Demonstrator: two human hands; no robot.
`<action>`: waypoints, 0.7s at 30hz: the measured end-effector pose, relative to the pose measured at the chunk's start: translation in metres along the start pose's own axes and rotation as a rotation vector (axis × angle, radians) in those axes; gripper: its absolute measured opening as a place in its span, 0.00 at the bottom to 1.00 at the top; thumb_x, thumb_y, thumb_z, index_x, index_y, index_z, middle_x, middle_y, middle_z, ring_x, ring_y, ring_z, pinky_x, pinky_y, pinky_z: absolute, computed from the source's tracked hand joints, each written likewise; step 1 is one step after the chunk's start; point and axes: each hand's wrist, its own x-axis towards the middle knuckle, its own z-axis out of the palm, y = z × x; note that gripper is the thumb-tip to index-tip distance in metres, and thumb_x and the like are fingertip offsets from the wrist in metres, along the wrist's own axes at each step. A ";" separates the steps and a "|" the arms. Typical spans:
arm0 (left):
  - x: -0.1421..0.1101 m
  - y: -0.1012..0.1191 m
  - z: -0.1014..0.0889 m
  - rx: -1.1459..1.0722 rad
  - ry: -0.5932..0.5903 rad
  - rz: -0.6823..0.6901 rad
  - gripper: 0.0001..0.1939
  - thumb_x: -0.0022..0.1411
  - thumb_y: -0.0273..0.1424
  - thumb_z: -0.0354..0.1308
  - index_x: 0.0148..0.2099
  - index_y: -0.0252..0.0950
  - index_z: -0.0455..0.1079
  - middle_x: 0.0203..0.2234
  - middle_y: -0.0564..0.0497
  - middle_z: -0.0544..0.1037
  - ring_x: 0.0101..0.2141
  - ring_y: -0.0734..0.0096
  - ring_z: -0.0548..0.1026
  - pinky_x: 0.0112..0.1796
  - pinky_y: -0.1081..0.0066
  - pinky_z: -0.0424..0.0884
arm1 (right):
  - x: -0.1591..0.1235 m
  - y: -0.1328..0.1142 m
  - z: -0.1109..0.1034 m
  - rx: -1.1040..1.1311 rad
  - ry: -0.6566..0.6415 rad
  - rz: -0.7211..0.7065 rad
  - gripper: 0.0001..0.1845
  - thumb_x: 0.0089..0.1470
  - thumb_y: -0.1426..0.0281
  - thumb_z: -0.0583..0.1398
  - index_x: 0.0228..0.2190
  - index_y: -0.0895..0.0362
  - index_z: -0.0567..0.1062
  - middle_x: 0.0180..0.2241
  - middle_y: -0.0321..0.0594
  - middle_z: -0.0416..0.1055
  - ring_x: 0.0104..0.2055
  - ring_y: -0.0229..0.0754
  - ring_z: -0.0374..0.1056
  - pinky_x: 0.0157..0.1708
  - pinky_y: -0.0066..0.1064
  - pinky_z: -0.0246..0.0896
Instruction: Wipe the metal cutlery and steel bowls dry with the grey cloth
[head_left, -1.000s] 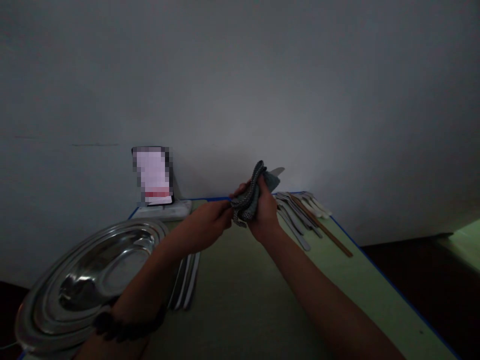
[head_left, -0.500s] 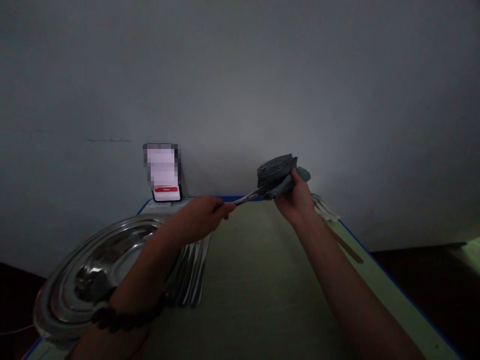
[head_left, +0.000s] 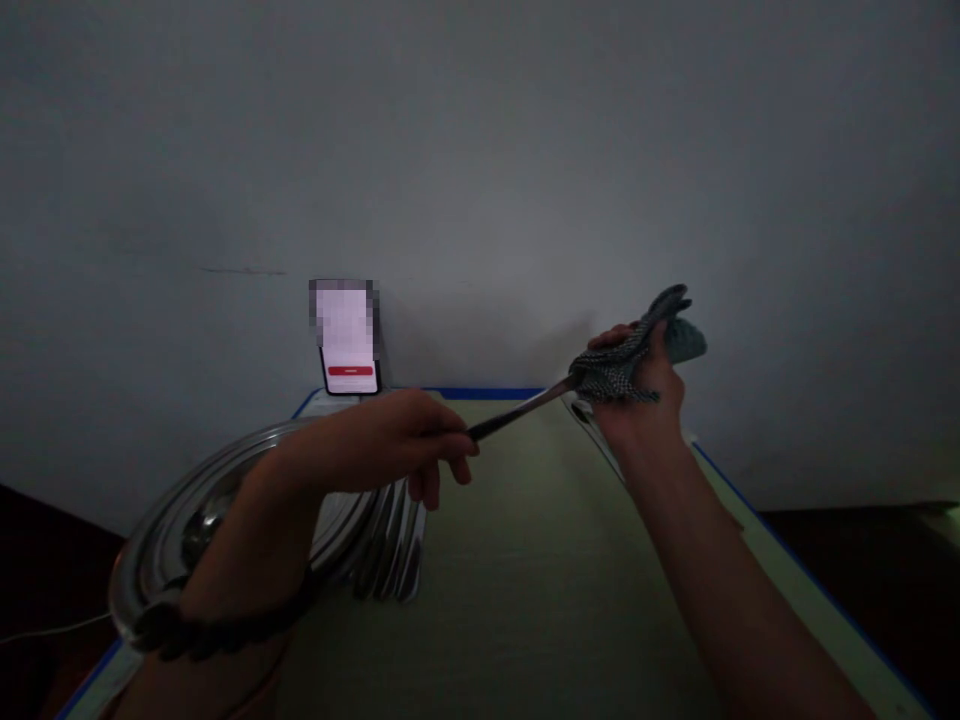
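My left hand (head_left: 420, 440) pinches the end of a slim metal cutlery piece (head_left: 525, 407) between thumb and fingers, its other fingers hanging loose. The piece slants up to the right, and its far end is hidden inside a dark checked cloth (head_left: 619, 370). My right hand (head_left: 652, 390) is wrapped round that cloth, and a greenish bunched part sticks out past the thumb. Below my left hand, several pieces of cutlery (head_left: 390, 550) lie side by side on the table. Partly behind my right wrist lie more metal utensils (head_left: 589, 420).
A wide shiny metal basin (head_left: 187, 490) stands at the left, partly covered by my left arm. A lit phone (head_left: 349, 340) leans upright on the wall at the back. The pale table (head_left: 510, 580) has a blue edge and meets the grey wall.
My right hand and the cloth have moved right, so more of the cutlery piece shows between the hands. The left hand's lower fingers have loosened. The view has shifted slightly.
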 end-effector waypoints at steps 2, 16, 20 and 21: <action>0.005 0.004 0.004 -0.071 0.066 0.036 0.15 0.61 0.40 0.48 0.37 0.35 0.70 0.30 0.51 0.79 0.21 0.76 0.75 0.23 0.77 0.68 | -0.010 0.009 0.003 -0.067 0.009 -0.024 0.15 0.57 0.63 0.51 0.25 0.58 0.69 0.20 0.30 0.69 0.24 0.32 0.68 0.30 0.27 0.66; 0.044 -0.003 0.036 0.170 0.280 -0.066 0.23 0.61 0.41 0.40 0.21 0.35 0.62 0.12 0.54 0.69 0.11 0.74 0.68 0.16 0.76 0.63 | -0.043 0.072 -0.012 -0.263 -0.010 0.206 0.10 0.51 0.62 0.57 0.27 0.57 0.70 0.22 0.30 0.70 0.23 0.32 0.65 0.25 0.24 0.61; 0.049 -0.002 0.038 0.325 0.266 -0.144 0.25 0.61 0.41 0.38 0.16 0.36 0.59 0.10 0.53 0.65 0.12 0.75 0.66 0.17 0.75 0.60 | -0.041 0.070 -0.011 -0.158 0.061 0.287 0.14 0.55 0.61 0.53 0.24 0.56 0.67 0.18 0.28 0.66 0.19 0.31 0.62 0.22 0.25 0.59; 0.050 -0.001 0.038 0.346 0.286 -0.106 0.25 0.61 0.41 0.39 0.16 0.36 0.58 0.10 0.53 0.65 0.12 0.76 0.65 0.18 0.75 0.58 | -0.039 0.068 -0.011 -0.140 0.061 0.310 0.15 0.55 0.60 0.52 0.22 0.56 0.66 0.16 0.27 0.64 0.17 0.31 0.60 0.21 0.25 0.59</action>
